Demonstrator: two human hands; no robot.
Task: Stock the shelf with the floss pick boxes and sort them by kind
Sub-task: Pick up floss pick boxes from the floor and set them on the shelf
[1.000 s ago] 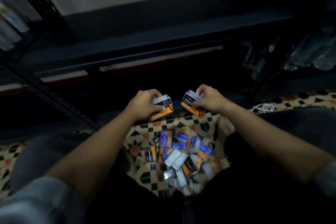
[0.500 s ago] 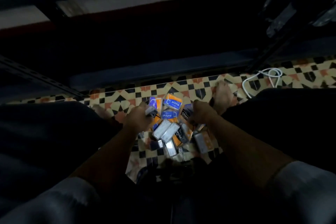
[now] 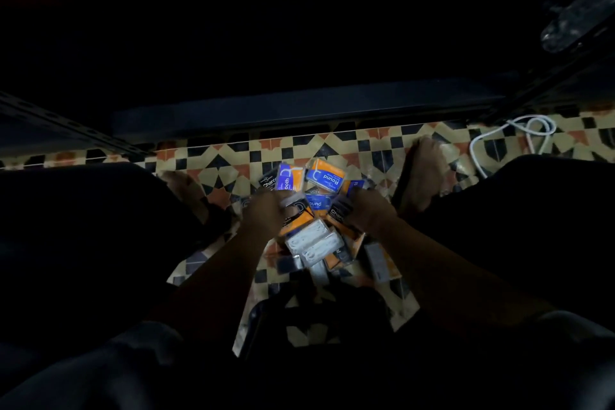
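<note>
Several floss pick boxes lie in a pile (image 3: 316, 243) on the patterned floor between my knees. Some are blue and orange, like the "Round" box (image 3: 325, 175); others are black and orange. My left hand (image 3: 266, 215) grips a black and orange box (image 3: 297, 214) low over the pile. My right hand (image 3: 369, 213) holds a black "Charcoal" box (image 3: 340, 212) beside it. Clear-sided boxes (image 3: 314, 243) lie just below both hands. The dark bottom shelf (image 3: 299, 106) runs across ahead of the pile.
A white cable (image 3: 519, 133) loops on the tiles at the right. My bare feet (image 3: 422, 173) rest on either side of the pile. A slotted metal upright (image 3: 66, 130) slants in at the left. Wrapped goods (image 3: 579, 3) sit on a shelf at the top right.
Both hands dropped from in front of the shelf down onto the pile, each still holding its box. My view tilted down toward the floor.
</note>
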